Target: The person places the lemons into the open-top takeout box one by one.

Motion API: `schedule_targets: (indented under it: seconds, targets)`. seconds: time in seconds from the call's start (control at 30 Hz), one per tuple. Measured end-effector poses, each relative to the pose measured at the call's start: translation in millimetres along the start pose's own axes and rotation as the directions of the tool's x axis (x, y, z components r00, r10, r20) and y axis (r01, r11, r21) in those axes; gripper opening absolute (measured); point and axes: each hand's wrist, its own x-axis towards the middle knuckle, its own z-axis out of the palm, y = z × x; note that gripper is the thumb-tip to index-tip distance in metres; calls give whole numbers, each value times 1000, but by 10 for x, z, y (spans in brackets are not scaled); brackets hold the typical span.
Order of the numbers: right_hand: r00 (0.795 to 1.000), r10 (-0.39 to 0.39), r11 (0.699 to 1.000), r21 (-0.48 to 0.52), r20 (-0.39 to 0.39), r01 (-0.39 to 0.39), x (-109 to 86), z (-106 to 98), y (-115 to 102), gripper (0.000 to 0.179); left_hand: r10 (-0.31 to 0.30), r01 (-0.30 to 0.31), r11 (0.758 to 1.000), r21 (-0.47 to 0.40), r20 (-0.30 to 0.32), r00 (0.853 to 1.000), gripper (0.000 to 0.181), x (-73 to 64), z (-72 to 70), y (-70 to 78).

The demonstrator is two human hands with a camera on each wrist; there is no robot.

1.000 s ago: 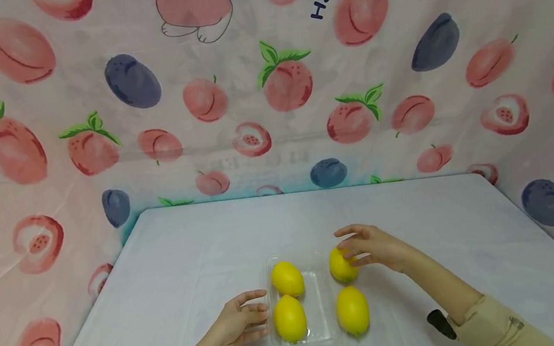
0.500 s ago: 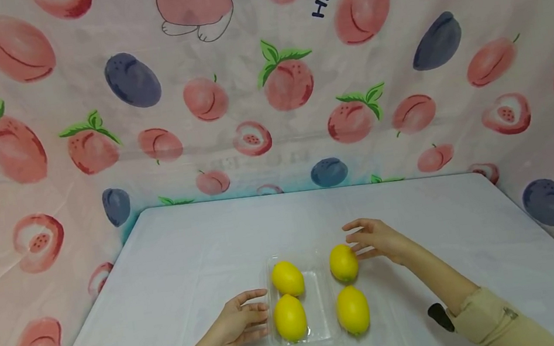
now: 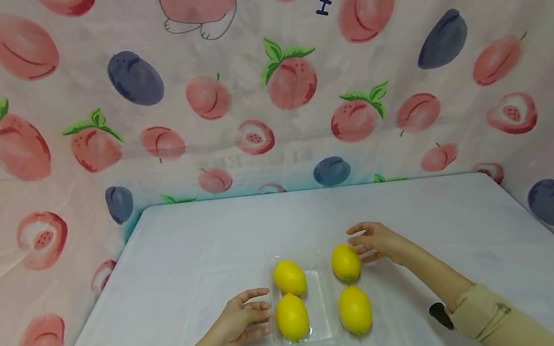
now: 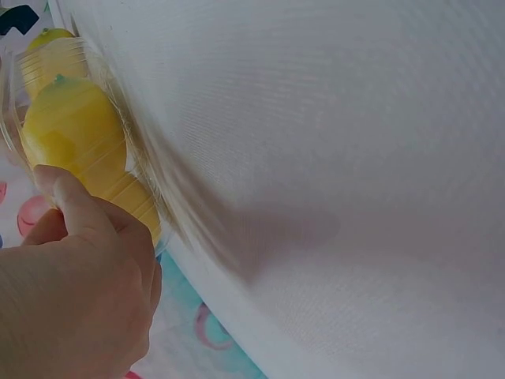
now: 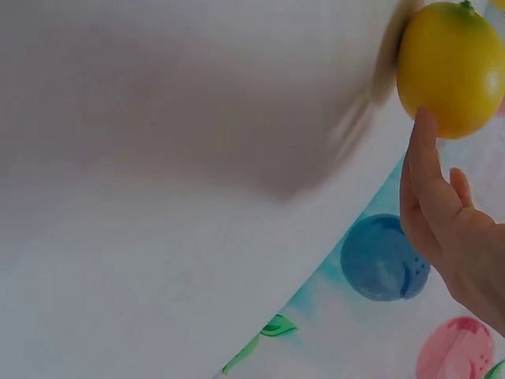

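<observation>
In the head view, a clear plastic box (image 3: 319, 309) holds two yellow lemons, the far one (image 3: 289, 277) and the near one (image 3: 292, 317), lined up along its left side. My left hand (image 3: 244, 318) rests its fingertips against the box's left edge, fingers loosely bent. The left wrist view has this hand (image 4: 95, 260) at the wall of the box (image 4: 67, 55). Right of the box lie two more lemons, one far (image 3: 346, 262) and one near (image 3: 355, 310). Beside the far one is my right hand (image 3: 382, 242), fingers relaxed, fingertips at the lemon's (image 5: 450, 71) side.
A white cloth covers the table (image 3: 210, 229). Behind and beside it hangs a pink curtain (image 3: 240, 60) printed with fruit. A dark object (image 3: 440, 316) sits at the right sleeve (image 3: 489, 320).
My right hand has drawn back to the right from over the far right lemon and dipped slightly. The left hand, the box and the lemons stay in place; the head view has shifted a little.
</observation>
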Motion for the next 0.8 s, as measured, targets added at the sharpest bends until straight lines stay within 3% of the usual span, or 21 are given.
schedule_targets:
  seconds: [0.13,0.47,0.8]
  targets:
    - [999,37,998,-44,7,-36,44,48,41,48,-3,3,1000,0,5,1000,50,10,-4,0]
    - [999,28,991,-132,46,-22,37,137,14,50,-7,7,1000,-2,13,1000,51,1,-8,8]
    - [998,59,994,-98,33,-56,69,140,45,51,-10,10,1000,-2,10,1000,51,-16,2,21]
